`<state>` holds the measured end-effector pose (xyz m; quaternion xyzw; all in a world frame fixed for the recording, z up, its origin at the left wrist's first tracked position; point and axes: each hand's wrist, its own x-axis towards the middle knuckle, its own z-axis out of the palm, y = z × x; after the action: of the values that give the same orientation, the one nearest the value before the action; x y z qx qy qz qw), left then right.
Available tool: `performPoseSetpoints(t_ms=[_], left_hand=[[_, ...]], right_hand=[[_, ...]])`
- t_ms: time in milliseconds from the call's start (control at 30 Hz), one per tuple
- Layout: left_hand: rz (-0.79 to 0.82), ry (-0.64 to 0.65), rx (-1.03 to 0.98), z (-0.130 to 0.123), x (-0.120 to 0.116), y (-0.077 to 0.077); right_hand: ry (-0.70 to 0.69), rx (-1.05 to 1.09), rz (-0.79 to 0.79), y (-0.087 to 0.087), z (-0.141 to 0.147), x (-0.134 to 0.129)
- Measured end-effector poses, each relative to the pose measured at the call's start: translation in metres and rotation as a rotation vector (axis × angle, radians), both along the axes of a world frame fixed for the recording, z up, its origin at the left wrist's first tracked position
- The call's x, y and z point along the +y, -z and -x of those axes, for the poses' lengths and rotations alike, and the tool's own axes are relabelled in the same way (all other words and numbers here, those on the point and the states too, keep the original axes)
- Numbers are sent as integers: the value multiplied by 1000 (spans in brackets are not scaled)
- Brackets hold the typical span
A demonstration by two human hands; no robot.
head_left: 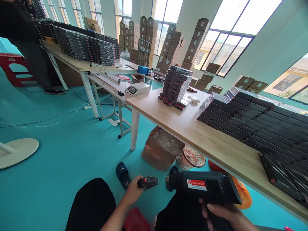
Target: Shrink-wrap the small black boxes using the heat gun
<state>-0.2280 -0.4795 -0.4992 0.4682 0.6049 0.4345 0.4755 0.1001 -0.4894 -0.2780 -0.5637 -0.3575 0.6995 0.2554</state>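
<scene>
My left hand is closed on one end of a small flat black box with a red mark and a shiny film-like surface. In my right hand is a black heat gun with a red and white label, gripped by its handle. The nozzle points left at the box, a short gap apart. Both hands are low, over my knees, in front of the wooden table. My left fingertips are partly hidden behind the box.
Stacked black boxes cover the table's right side; a smaller stack stands farther back. Below are a carton of clear film and a waste basket. A sealing machine stands beyond. Another person stands far left.
</scene>
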Motion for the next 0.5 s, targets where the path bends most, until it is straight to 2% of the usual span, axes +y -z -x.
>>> performPoseSetpoints(t_ms=[100, 300, 400, 500], left_hand=[[44, 56, -7, 0, -3, 11], [63, 124, 260, -3, 4, 7], [75, 126, 220, -5, 4, 8], [93, 101, 132, -2, 0, 13]], right_hand=[[-13, 17, 18, 3, 4, 1], [-115, 23, -1, -5, 41, 2], [-165, 7, -16, -6, 57, 7], [-153, -24, -22, -5, 58, 9]])
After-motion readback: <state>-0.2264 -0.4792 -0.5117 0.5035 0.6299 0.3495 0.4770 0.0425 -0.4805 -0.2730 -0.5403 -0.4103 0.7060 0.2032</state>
